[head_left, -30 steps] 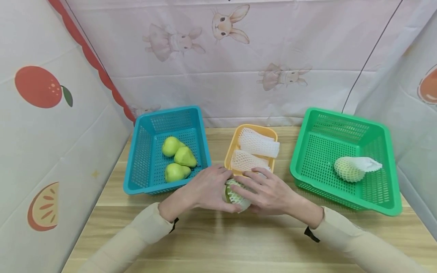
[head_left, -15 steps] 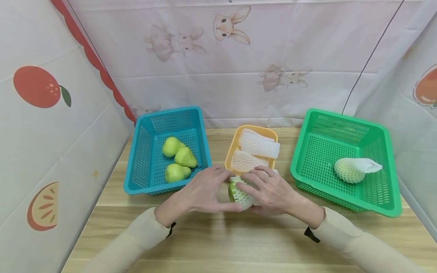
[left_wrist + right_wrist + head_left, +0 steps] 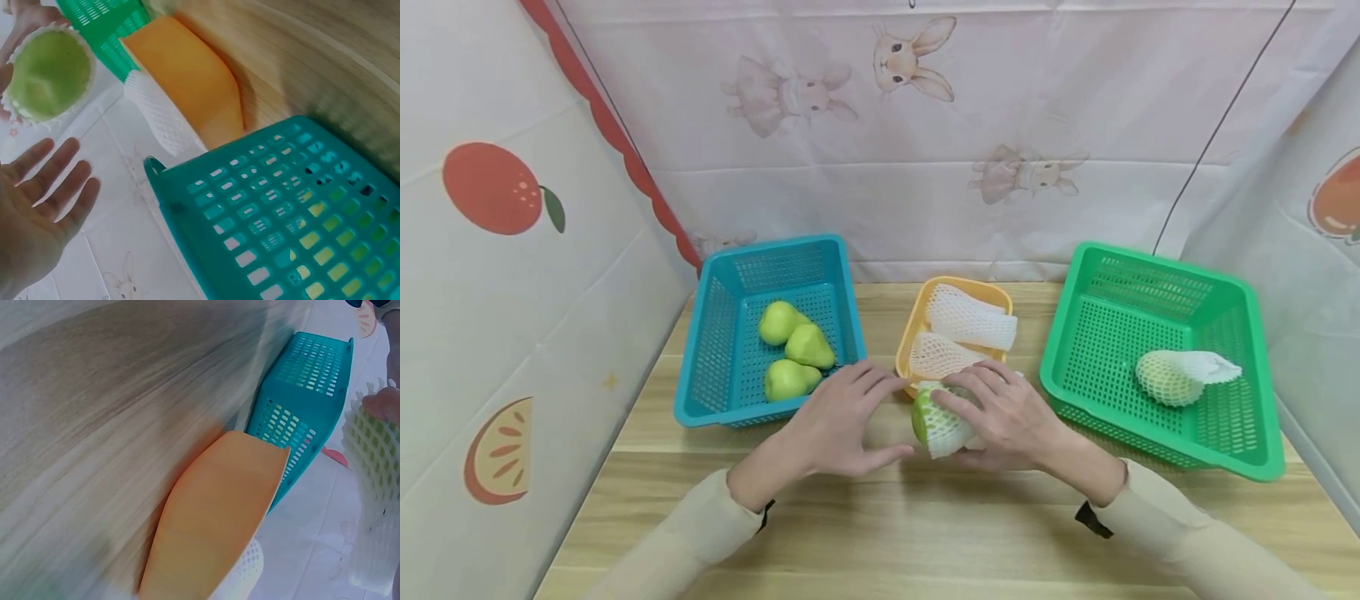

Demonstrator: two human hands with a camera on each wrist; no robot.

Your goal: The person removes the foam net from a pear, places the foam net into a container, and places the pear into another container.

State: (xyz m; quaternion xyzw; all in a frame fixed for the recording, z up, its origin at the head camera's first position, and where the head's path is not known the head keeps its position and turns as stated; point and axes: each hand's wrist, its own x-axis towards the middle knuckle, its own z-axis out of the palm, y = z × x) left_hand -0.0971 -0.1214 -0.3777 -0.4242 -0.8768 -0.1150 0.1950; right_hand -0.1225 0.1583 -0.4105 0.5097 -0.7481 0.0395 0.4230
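Observation:
My right hand [image 3: 1011, 417] holds a green pear [image 3: 51, 74] in a white foam net [image 3: 947, 427], above the table in front of the orange basket. The pear's rounded end pokes out bare on the left. In the right wrist view the net's loose tail [image 3: 372, 556] hangs beyond the fruit. My left hand [image 3: 835, 427] is just left of the pear, apart from it, fingers spread and holding nothing. The left wrist view shows this gap between the left hand [image 3: 37, 212] and the pear. Most of the right palm is hidden.
A blue basket [image 3: 688, 367] with 3 bare pears [image 3: 790, 380] stands left. The small orange basket [image 3: 912, 327] behind the hands holds white foam nets [image 3: 970, 317]. In the green basket [image 3: 1157, 442] at right lies a netted pear [image 3: 1168, 379]. A cloth wall stands behind.
My left hand has let go of the netted pear and drawn back to the left. The right hand has shifted slightly right with the pear, whose bare end now shows more.

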